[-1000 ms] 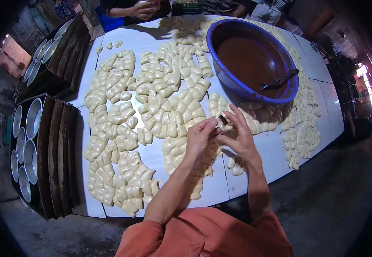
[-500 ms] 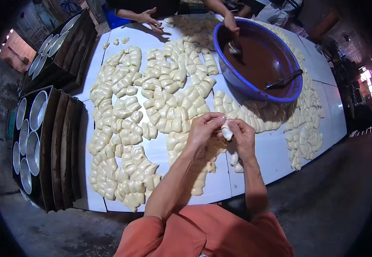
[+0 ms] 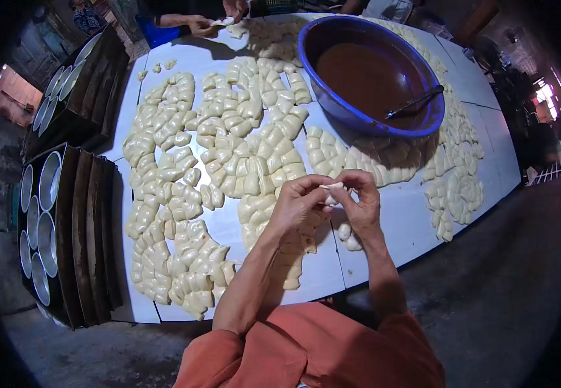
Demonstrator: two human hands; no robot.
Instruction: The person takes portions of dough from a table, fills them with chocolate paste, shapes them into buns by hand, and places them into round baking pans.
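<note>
Both hands meet just above the near table (image 3: 384,249) edge — the left hand (image 3: 295,207) and right hand (image 3: 360,205) pinch one small dough piece (image 3: 333,187) between their fingertips. Under and beyond them lie rows of pale dough lumps (image 3: 228,149). Farther off sits a blue basin (image 3: 332,107) of brown filling with a spoon (image 3: 415,102) — at the far edge, another person's hand (image 3: 200,24).

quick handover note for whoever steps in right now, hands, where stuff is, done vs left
Left hand and right hand: both pinch one small dough piece above the table, each grip closed on it.
Blue basin of brown filling with a spoon sits far right.
Done: many shaped dough pieces lie in rows across the table.
Left: the piece in hand is not yet set down.
</note>
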